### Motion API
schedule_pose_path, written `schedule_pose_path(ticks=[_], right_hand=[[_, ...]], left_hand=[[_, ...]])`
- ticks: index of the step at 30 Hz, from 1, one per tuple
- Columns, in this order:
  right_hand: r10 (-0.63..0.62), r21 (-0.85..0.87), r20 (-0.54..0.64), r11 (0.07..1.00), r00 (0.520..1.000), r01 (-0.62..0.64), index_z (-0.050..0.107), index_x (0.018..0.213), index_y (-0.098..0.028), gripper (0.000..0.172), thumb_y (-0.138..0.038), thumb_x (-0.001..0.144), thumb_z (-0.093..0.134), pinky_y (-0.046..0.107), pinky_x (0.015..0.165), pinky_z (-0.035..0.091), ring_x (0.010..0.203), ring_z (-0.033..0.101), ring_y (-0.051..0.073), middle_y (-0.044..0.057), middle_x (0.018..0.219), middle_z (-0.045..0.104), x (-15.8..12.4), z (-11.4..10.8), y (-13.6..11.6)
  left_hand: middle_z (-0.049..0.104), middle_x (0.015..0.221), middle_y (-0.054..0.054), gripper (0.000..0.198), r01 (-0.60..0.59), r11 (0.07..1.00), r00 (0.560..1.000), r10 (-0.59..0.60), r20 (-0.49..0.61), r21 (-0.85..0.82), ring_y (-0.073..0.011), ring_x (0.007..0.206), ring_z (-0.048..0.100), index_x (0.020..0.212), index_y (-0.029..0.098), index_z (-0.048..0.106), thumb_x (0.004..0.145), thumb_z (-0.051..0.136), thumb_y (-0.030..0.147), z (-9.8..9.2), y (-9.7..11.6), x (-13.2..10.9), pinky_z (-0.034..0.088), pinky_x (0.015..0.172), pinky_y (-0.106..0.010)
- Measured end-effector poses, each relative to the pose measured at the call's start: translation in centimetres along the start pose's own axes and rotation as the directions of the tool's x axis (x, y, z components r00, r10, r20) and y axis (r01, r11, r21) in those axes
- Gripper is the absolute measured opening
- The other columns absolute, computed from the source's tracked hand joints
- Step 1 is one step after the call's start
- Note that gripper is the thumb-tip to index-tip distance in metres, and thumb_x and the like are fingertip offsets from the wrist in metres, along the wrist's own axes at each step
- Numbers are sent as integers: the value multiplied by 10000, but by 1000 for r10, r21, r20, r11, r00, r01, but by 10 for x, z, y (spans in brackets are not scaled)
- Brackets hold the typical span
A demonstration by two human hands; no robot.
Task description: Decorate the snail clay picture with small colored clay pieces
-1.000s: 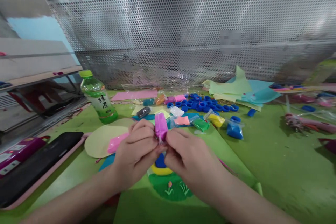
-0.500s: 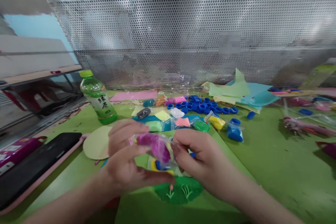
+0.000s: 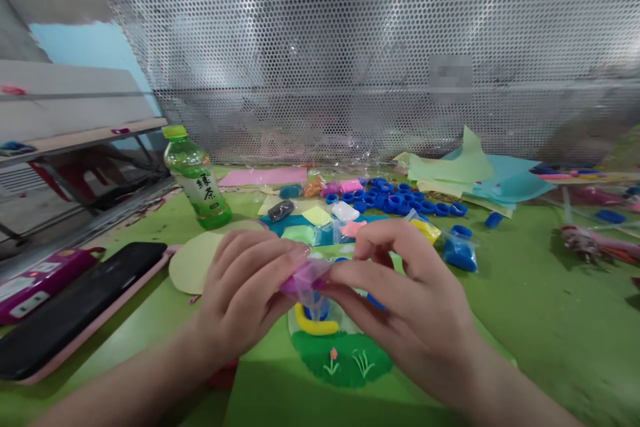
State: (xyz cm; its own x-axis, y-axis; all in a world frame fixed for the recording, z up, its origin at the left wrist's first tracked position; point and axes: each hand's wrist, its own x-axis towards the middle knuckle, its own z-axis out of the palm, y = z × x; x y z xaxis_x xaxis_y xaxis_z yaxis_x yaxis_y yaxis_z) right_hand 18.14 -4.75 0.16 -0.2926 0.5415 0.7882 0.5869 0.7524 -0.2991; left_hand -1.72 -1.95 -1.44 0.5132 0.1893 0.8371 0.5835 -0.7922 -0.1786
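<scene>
A small clear plastic bag of purple clay (image 3: 303, 282) is held up between both hands. My left hand (image 3: 250, 280) wraps its fingers round the left side of the bag. My right hand (image 3: 400, 293) pinches the bag's clear edge between thumb and forefinger. Below them lies a round clay picture (image 3: 345, 363) with green grass, a small pink flower and pale blades. A yellow clay strip (image 3: 316, 328) and blue pieces show on its upper part, which my hands partly cover. The picture rests on a green sheet (image 3: 280, 393).
Several bags of coloured clay and a heap of blue rings (image 3: 390, 199) lie behind my hands. A green tea bottle (image 3: 197, 180) stands at the left, near a black phone (image 3: 85, 307). Paper sheets (image 3: 475, 170) lie against the perforated metal panel (image 3: 325, 67).
My left hand has closed further round the bag and turned it flatter. My right fingers have shifted from a closed fist-like grip to a pinch on the bag's edge. The view has shifted slightly.
</scene>
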Motion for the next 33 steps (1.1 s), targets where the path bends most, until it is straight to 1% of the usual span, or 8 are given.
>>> schedule_pose_path(ticks=[12,17,20,22,24,26,30,33], right_hand=[[6,8,42,1000,999,-7,619,678,-174,147,-164,814,565,236,576,424,633,500,102,20,760,516,0,2,-2],[48,13,79,999,996,-49,560,599,-175,200,-139,795,562,271,665,468,614,500,101,10,718,519,0,2,-1],[26,74,41,997,999,-29,619,685,-192,123,-148,795,586,247,629,472,672,526,110,19,781,534,1,-3,1],[98,194,-24,977,995,-91,646,733,-209,72,-158,779,623,218,564,459,675,523,104,17,801,530,4,-8,2],[237,369,-26,905,971,-211,656,737,-220,56,-171,761,648,204,508,440,638,509,94,8,784,518,6,-12,4],[346,516,74,789,935,-333,672,766,-231,56,-202,781,627,202,454,413,583,486,81,4,784,521,8,-14,6],[400,614,339,592,852,-522,671,811,-223,162,-294,858,534,209,432,383,510,448,76,-14,647,496,6,-9,13],[400,670,439,451,804,-590,636,835,-202,226,-340,897,467,215,464,397,508,463,82,-30,564,471,4,-5,16]], left_hand=[[634,895,-61,186,-92,995,996,90,27,47,-190,804,569,1000,200,509,827,551,255,1,6,5,455,656,-351],[633,903,-75,224,-118,993,993,118,32,16,-198,816,566,1014,164,523,805,580,219,0,5,5,435,664,-355],[627,934,-66,250,-72,997,997,72,33,-13,-192,849,559,1060,199,501,816,554,204,-1,6,5,448,690,-351],[621,945,-66,248,18,999,1000,-18,23,-33,-188,870,549,1089,226,478,843,512,219,-2,5,5,460,719,-355],[618,928,-61,254,105,993,994,-105,12,-48,-187,874,547,1100,236,468,849,512,241,-1,4,4,471,741,-359],[612,911,-49,291,153,987,988,-153,12,-56,-184,868,556,1084,231,477,812,579,242,0,2,2,483,745,-350],[613,887,-47,282,193,978,981,-192,28,-81,-179,846,569,1020,204,518,769,639,242,2,-1,1,485,738,-336],[617,881,-57,239,228,970,974,-225,42,-90,-187,849,563,991,205,537,779,626,268,1,0,1,475,754,-349]])
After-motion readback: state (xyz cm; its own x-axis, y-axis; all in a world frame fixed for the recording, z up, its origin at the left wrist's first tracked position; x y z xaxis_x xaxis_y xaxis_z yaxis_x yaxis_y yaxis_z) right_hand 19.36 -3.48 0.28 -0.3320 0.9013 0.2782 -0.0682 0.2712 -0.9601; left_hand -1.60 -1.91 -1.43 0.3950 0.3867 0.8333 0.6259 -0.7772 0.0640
